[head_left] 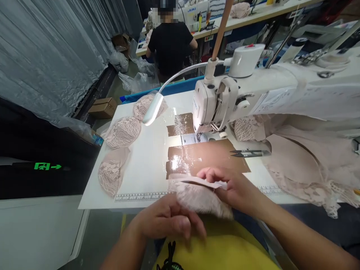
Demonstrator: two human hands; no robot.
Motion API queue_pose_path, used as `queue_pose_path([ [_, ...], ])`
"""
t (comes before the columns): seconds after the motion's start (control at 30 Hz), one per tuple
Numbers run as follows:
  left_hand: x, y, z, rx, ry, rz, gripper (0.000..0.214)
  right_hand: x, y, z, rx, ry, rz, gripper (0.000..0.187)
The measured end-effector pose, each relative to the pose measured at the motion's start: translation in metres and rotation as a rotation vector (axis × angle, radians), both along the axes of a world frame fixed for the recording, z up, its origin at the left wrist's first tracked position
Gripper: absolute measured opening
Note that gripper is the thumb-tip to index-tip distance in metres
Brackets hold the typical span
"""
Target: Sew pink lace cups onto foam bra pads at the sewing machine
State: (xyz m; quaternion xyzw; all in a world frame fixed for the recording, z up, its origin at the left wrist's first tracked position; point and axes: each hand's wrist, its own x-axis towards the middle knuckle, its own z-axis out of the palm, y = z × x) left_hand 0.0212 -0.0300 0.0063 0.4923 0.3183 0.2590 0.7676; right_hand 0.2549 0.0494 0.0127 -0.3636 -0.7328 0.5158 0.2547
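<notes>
A pale pink lace bra cup (201, 199) is held at the front edge of the sewing table, above my lap. My right hand (229, 187) pinches the cup's upper edge, where a light fabric strip runs along it. My left hand (171, 219) is at the cup's lower left side, its fingers loosely bent and apart, slightly blurred; where they meet the lace is partly hidden. Just beyond is the white sewing machine (208, 108), its needle area lit over the metal plate (194, 138). Black thread snips (250, 153) lie right of the needle.
More lace cups (123, 132) lie along the table's left side. Lace pieces (303, 165) are heaped on the right. Brown tape (202, 157) covers part of the tabletop (149, 165). A lamp (153, 108) arches over it. A person in black (171, 45) sits ahead at another table.
</notes>
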Motion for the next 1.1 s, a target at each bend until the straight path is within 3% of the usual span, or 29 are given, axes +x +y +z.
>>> queue_pose_path([
  [0.07, 0.005, -0.002, 0.005, -0.023, -0.09, -0.031, 0.086, -0.007, -0.002, -0.012, -0.374, 0.077, 0.16, 0.019],
  [0.13, 0.009, 0.001, 0.008, 0.051, 0.013, 0.114, 0.098, -0.013, -0.007, -0.02, -0.642, 0.179, 0.264, 0.024],
  [0.2, 0.012, 0.008, 0.007, 0.199, 0.228, 0.285, 0.096, -0.017, -0.012, -0.023, -0.785, 0.266, 0.339, 0.027],
  [0.27, 0.013, 0.016, 0.003, 0.282, 0.323, 0.32, 0.092, -0.019, -0.014, -0.022, -0.834, 0.321, 0.373, 0.026],
  [0.33, 0.011, 0.021, -0.004, 0.192, 0.255, 0.228, 0.077, -0.018, -0.014, -0.021, -0.841, 0.355, 0.334, 0.024],
  [0.43, 0.004, 0.021, -0.012, -0.014, 0.17, 0.154, 0.038, -0.01, -0.009, -0.02, -0.815, 0.383, 0.148, 0.028],
  [0.57, -0.001, 0.019, -0.01, 0.136, 0.217, 0.255, 0.028, -0.004, -0.008, -0.02, -0.727, 0.388, -0.025, 0.035],
  [0.7, 0.015, 0.019, -0.009, 0.181, 0.211, 0.299, 0.031, -0.01, -0.011, -0.025, -0.472, 0.306, -0.092, 0.056],
  [0.8, 0.026, 0.016, -0.016, 0.146, 0.256, 0.425, 0.042, -0.008, -0.008, -0.028, -0.302, 0.255, -0.042, 0.042],
  [0.87, 0.03, 0.015, -0.019, 0.135, 0.299, 0.513, 0.045, -0.003, -0.004, -0.029, -0.273, 0.251, 0.05, 0.037],
  [0.97, 0.03, 0.015, -0.022, 0.112, 0.322, 0.552, 0.049, 0.002, 0.0, -0.029, -0.35, 0.267, 0.186, 0.043],
  [1.1, 0.031, 0.02, -0.022, 0.126, 0.319, 0.505, 0.05, -0.001, -0.001, -0.027, -0.44, 0.241, 0.223, 0.029],
])
